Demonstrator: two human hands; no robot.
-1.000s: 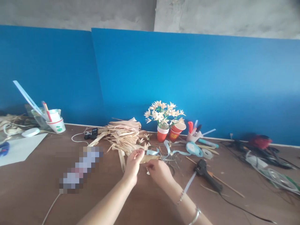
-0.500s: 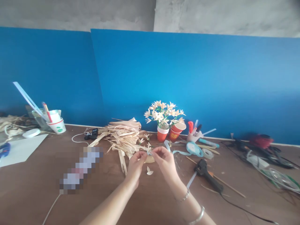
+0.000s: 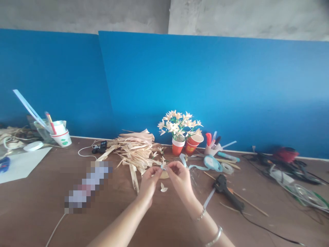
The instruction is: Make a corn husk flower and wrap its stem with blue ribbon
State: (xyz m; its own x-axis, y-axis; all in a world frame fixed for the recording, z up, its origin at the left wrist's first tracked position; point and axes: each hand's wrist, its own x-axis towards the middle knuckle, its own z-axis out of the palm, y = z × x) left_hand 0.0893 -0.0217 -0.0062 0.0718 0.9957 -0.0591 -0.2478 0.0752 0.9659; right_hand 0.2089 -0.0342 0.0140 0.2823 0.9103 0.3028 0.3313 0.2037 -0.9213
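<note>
Cream-coloured husk heap (image 3: 136,147) as landmark, on brown worktop (image 3: 164,221). To its right and nearer, left hand (image 3: 150,183) and right hand (image 3: 181,180) close together, thumb and forefinger of each pinched on a small pale piece (image 3: 163,168); too tiny for telling its exact shape. First possible trouble: tearing or creasing of this piece, from too strong pull in opposite directions. Also possible: dropping, because of holding only by fingertips. In front of the heap and to its right, below the hands, loose petal piece (image 3: 163,187), easy to crush or sweep away with a lowered wrist. Well to the right of the heap, black glue gun (image 3: 228,193), with pale strip (image 3: 209,198) reaching near the bracelet (image 3: 202,215). Risk there of snagging by careless arm movement, with dragging of the gun as result. Heat of it: cannot tell.
</note>
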